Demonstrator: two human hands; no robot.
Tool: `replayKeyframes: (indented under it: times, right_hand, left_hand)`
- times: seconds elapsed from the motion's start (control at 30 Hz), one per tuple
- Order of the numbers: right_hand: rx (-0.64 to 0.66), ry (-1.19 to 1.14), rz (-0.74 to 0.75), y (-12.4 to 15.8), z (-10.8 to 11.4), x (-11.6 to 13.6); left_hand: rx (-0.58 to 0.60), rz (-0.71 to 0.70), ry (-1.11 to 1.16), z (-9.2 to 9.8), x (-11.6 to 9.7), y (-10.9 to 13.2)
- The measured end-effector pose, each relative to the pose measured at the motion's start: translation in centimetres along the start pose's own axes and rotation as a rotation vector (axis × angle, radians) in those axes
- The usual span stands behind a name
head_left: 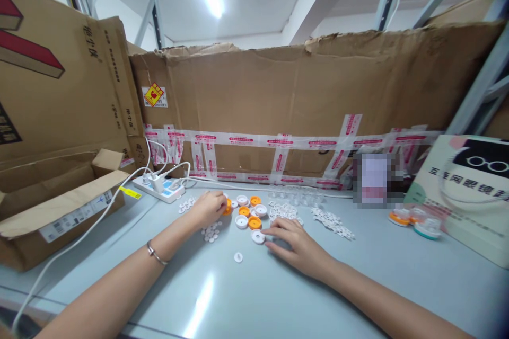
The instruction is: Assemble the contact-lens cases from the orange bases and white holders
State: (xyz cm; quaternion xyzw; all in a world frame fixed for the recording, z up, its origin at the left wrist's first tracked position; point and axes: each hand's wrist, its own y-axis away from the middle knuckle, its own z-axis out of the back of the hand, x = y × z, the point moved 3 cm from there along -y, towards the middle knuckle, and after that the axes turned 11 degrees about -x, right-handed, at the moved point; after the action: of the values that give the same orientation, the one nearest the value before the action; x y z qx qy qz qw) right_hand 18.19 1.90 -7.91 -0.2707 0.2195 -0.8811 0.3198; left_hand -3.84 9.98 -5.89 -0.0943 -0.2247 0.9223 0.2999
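Note:
My left hand (210,208) is bent over the table beside an orange round cap (228,207). Its fingers are drawn together, and what they pinch, if anything, is hidden. Small white discs (210,232) lie just below that hand. On the right, the thumb and forefinger of my right hand (293,246) touch the edge of a white round cap (258,237), which rests on the table. Between the hands sits a cluster of orange caps (254,222) and white caps (241,221). One separate white disc (238,258) lies nearer to me.
White flat pieces (334,222) and clear plastic parts (296,196) spread behind my right hand. A power strip (161,188) and an open carton (59,206) stand left. Capped clear parts (427,229) sit by a printed box (465,196) at right. A cardboard wall (254,95) closes the back.

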Motion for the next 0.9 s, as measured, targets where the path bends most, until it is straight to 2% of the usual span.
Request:
replayKeyframes:
  times: [0.1, 0.17, 0.27, 0.37, 0.5, 0.6, 0.73, 0.9]
  right_hand:
    - [-0.094, -0.053, -0.033, -0.2, 0.7, -0.5]
    - [-0.158, -0.084, -0.068, -0.3, 1.2, -1.0]
    - [-0.192, -0.106, -0.097, -0.4, 1.4, -1.7]
    - [-0.161, -0.123, -0.081, -0.4, 1.2, -1.9]
    - [-0.102, -0.145, -0.048, -0.2, 1.0, -1.6]
    - [-0.039, -0.176, -0.047, -0.1, 0.9, -1.3]
    - [0.117, -0.236, -0.074, 0.1, 0.2, -0.6]
    - [0.212, -0.236, -0.133, 0.4, -1.0, 0.6]
  left_hand:
    - [-0.060, -0.039, 0.052, 1.7, -2.3, 0.4]
    - [-0.066, -0.198, 0.251, 2.7, -5.1, 1.1]
    - [0.054, -0.455, 0.390, 3.0, -8.9, 2.4]
    - [0.127, -0.560, 0.339, 2.3, -10.4, 3.2]
    - [0.190, -0.526, 0.378, 1.8, -9.8, 3.2]
    - [0.242, -0.397, 0.455, 2.5, -8.6, 2.8]
    - [0.350, -0.219, 0.407, 3.3, -7.1, 2.6]
    - [0.484, -0.119, 0.397, 2.6, -6.1, 2.9]
